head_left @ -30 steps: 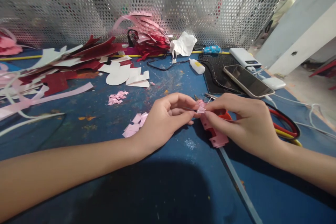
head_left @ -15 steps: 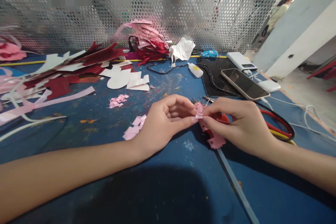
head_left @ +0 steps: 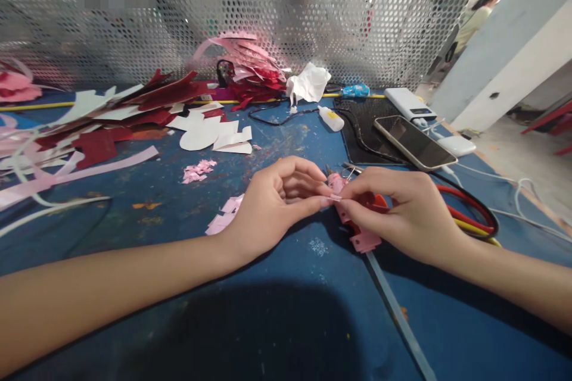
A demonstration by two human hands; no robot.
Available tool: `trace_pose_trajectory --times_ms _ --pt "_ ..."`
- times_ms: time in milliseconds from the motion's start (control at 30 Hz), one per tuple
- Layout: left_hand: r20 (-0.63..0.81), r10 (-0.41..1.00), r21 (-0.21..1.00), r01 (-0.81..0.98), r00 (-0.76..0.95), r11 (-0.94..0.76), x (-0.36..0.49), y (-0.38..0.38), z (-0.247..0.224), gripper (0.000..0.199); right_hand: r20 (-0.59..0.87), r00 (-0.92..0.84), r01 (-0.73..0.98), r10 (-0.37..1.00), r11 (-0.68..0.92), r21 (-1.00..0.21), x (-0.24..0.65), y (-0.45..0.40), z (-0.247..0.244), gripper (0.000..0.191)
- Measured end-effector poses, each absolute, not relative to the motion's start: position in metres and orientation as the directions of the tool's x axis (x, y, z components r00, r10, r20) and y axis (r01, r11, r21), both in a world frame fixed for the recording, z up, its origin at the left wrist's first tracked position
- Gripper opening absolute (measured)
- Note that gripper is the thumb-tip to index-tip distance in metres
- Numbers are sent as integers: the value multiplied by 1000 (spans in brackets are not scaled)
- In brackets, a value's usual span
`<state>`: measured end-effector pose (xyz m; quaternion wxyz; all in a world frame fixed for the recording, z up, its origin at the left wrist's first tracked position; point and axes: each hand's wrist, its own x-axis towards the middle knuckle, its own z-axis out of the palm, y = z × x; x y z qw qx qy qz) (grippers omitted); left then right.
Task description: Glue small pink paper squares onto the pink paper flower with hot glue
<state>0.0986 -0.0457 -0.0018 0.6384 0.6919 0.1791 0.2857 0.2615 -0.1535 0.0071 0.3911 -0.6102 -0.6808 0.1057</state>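
Observation:
A small piece of pink ribbon (head_left: 335,197) is pinched between the fingertips of both hands. My left hand (head_left: 272,208) grips its left end with thumb and forefinger, the other fingers curled. On the right end, the thumb and forefinger of my right hand (head_left: 397,205) are closed. Beneath the fingers lies a pink glue gun (head_left: 365,240), partly covered by my right hand, with a long translucent glue stick (head_left: 397,309) running out of its back. Cut pink ribbon pieces (head_left: 220,221) lie beside my left wrist. Farther off is a pile of smaller pink bits (head_left: 198,171).
White paper cutouts (head_left: 201,134), dark red scraps (head_left: 100,146) and ribbon strips (head_left: 107,166) cover the left back. A small white bottle (head_left: 331,119), a phone (head_left: 415,143), a power bank (head_left: 409,103) and cables (head_left: 473,214) occupy the right. Perforated metal (head_left: 357,18) borders the back.
The ribbon piece has gone from lying flat and spread to looking narrower, folded between the fingertips. Both hands stay nearly in place; the view has shifted slightly.

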Motion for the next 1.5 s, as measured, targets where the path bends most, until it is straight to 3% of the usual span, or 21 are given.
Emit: trace_pose_trajectory --times_ms 267,500,1233,1500 --pt "305 549 916 -82 778 -393 95 -44 2 20 391 42 751 920 229 -619 262 -154 6 12" --pt "359 507 847 -46 784 -529 93 -46 0 26 397 21 757 918 245 -606 261 -155 5 11" --pt "418 405 796 -113 813 -594 91 -49 -5 38 487 -117 802 866 371 -468 259 -153 2 9" --pt "439 362 736 -98 822 -670 90 -50 -5 37 517 -222 820 827 445 -359 260 -153 2 9"
